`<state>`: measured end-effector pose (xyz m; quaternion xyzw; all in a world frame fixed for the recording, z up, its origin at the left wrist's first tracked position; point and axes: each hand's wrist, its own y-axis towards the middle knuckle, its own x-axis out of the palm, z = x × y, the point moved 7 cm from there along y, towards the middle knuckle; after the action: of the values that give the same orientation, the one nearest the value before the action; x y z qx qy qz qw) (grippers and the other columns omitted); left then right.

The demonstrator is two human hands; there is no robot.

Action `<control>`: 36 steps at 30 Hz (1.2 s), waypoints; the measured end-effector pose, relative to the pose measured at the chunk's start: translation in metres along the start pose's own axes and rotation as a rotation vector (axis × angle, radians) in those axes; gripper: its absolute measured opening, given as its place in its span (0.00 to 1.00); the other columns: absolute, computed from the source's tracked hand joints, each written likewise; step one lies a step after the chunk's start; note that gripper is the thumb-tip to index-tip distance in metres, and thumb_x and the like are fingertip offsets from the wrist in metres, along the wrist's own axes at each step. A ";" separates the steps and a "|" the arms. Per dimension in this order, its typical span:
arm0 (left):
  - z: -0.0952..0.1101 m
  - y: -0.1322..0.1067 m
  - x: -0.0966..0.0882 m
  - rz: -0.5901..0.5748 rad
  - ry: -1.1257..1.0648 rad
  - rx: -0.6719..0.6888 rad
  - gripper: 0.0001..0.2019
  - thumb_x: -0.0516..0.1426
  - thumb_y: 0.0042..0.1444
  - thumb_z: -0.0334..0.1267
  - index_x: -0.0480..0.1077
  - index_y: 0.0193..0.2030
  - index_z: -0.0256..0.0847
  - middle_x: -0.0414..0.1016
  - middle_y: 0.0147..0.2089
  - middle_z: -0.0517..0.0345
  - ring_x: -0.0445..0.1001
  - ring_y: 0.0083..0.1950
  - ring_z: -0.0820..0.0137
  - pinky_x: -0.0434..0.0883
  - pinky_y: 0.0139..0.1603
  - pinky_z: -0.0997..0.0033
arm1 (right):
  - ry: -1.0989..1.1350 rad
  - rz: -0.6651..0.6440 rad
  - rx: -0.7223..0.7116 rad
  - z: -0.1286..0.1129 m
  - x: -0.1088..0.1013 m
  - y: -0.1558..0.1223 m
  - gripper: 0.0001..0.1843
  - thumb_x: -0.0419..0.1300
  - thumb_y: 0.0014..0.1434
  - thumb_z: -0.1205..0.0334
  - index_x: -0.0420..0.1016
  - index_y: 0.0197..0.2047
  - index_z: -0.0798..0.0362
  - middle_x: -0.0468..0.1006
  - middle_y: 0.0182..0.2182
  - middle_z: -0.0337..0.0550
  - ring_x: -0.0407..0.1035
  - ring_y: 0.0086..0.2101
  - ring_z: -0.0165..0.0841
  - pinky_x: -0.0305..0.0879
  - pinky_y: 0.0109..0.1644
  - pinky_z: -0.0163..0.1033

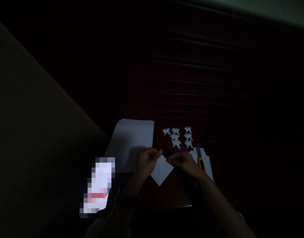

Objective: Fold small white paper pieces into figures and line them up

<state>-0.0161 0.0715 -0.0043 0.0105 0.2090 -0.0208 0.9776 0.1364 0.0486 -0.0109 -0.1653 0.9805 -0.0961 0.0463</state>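
Observation:
A square sheet of white paper [161,171] is turned like a diamond, one corner pointing toward me, with faint lines that look like creases. My left hand [147,161] pinches its upper left edge between thumb and fingers. At the upper right edge, my right hand [183,162] is closed on the same paper in a pinch. The fingers hide part of the sheet's far corner. Beyond my hands lie several small folded paper figures [176,143] in rough columns.
Larger white sheets [134,132] lie at the left, partly under my left hand's shadow. A yellow utility knife [201,163] rests on white paper pieces [208,165] by my right forearm. A bright, pixelated screen [99,178] glows at lower left. The dark wooden table's front edge [188,206] is near me.

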 end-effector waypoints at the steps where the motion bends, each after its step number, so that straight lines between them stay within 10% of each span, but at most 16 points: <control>1: 0.000 0.001 -0.005 0.024 0.001 -0.006 0.17 0.56 0.51 0.49 0.71 0.21 0.39 0.70 0.20 0.61 0.67 0.23 0.72 0.60 0.24 0.75 | 0.005 -0.010 0.001 -0.001 0.000 0.000 0.10 0.62 0.51 0.57 0.79 0.30 0.56 0.79 0.27 0.42 0.70 0.29 0.32 0.63 0.36 0.36; 9: -0.010 0.011 -0.046 0.257 0.074 -0.034 0.15 0.57 0.50 0.50 0.74 0.26 0.40 0.75 0.24 0.59 0.72 0.29 0.68 0.65 0.30 0.72 | -0.104 0.010 -0.053 -0.014 -0.020 -0.005 0.13 0.59 0.54 0.55 0.79 0.31 0.56 0.80 0.29 0.46 0.73 0.33 0.36 0.65 0.43 0.41; 13: -0.009 0.006 -0.020 0.149 -0.131 -0.084 0.15 0.58 0.48 0.50 0.75 0.27 0.38 0.76 0.25 0.58 0.73 0.28 0.68 0.67 0.28 0.73 | -0.098 0.158 -0.109 -0.013 -0.018 0.000 0.17 0.63 0.51 0.54 0.76 0.42 0.54 0.79 0.36 0.44 0.71 0.36 0.36 0.65 0.40 0.38; 17: -0.008 0.001 0.003 0.046 -0.263 -0.134 0.15 0.59 0.48 0.49 0.76 0.32 0.38 0.79 0.28 0.55 0.75 0.29 0.67 0.69 0.28 0.73 | -0.088 0.269 -0.058 0.004 -0.012 0.008 0.16 0.61 0.51 0.51 0.76 0.24 0.56 0.75 0.21 0.40 0.66 0.23 0.30 0.59 0.27 0.34; 36: -0.006 -0.007 0.021 -0.190 -0.428 -0.204 0.11 0.61 0.48 0.42 0.76 0.33 0.37 0.80 0.35 0.49 0.77 0.35 0.64 0.73 0.32 0.68 | 0.253 0.515 -0.033 0.014 -0.031 0.005 0.14 0.67 0.44 0.52 0.78 0.27 0.56 0.77 0.22 0.44 0.69 0.23 0.35 0.63 0.27 0.38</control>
<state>0.0004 0.0642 -0.0184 -0.1127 -0.0016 -0.0933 0.9892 0.1661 0.0613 -0.0238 0.1015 0.9896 -0.0851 -0.0562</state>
